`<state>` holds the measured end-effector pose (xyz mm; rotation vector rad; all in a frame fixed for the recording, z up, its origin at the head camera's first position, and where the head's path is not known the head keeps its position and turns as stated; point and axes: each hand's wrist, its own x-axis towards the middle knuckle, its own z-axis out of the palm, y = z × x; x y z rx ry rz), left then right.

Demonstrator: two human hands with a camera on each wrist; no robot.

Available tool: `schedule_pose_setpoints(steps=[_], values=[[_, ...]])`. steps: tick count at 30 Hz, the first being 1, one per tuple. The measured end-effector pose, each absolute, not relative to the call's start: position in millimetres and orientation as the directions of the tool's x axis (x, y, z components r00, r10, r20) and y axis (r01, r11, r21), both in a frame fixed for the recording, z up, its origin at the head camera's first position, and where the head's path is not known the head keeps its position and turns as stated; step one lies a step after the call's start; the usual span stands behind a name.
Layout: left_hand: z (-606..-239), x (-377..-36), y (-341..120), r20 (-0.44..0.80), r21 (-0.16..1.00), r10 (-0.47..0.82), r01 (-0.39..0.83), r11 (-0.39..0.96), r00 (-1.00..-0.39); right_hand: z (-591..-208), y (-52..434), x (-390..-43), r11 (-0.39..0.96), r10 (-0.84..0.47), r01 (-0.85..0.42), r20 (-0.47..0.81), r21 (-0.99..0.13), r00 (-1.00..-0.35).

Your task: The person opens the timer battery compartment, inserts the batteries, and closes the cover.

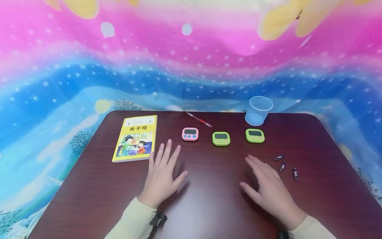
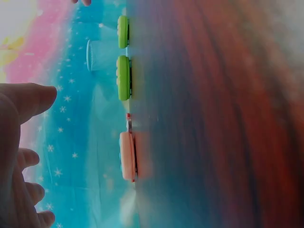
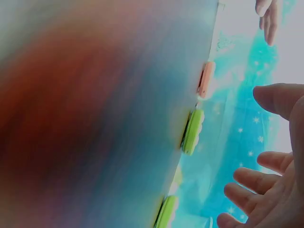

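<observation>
Dark table point(image 1: 209, 205), left hand point(image 1: 162, 174), right hand point(image 1: 270, 189) flat, fingers spread

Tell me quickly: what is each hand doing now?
Left hand: open, flat on the table, holding nothing.
Right hand: open, flat on the table, holding nothing.

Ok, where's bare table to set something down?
Bare: between left hand and right hand; left front, below the yellow picture book. Crowded: back row of pink timer, green timers, clear plastic cup; wrapped candies right.
</observation>
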<state>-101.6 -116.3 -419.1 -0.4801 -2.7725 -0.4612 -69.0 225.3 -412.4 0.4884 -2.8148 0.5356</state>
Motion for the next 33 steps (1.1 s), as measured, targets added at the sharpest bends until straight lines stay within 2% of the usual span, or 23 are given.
schedule_pose_setpoints(steps=[10, 33], values=[[-424, -112, -114, 0.331, 0.320, 0.248, 0.356, 0.878, -0.910, -416, 199, -87, 0.837, -0.273, -0.382, 0.307, -0.391, -0.912], [-429, -141, -113, 0.282, 0.487, 0.212, 0.330, 0.809, -0.935, -418, 143, -143, 0.746, -0.211, -0.271, 0.170, -0.609, -0.963]])
